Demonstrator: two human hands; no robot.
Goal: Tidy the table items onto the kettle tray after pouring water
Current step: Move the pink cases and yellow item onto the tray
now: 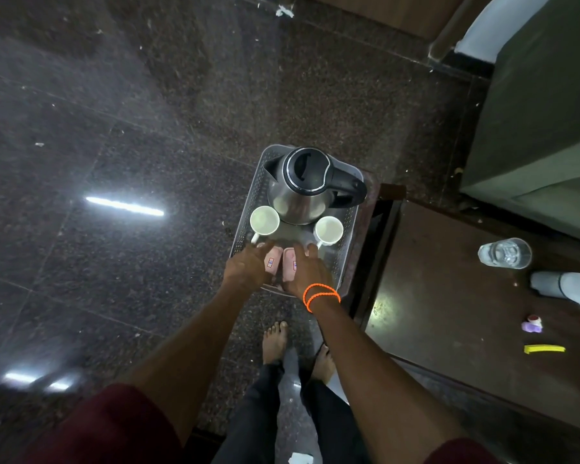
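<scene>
Sachets (272,262), two pink ones, lie at the tray's (345,249) near end below the cups (264,220) and kettle (303,185). Our left hand (245,267) and right hand (303,271) rest spread fingers on them, gripping nothing. We judge them light, limp and slippery; pinch an edge.

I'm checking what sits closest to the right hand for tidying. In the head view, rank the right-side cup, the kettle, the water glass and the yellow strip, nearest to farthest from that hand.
From the right hand:
1. Right-side cup, on the tray just beyond the fingers.
2. Kettle, at the tray's far end.
3. Water glass, on the table to the right.
4. Yellow strip, farther right, near the table's near edge.
</scene>
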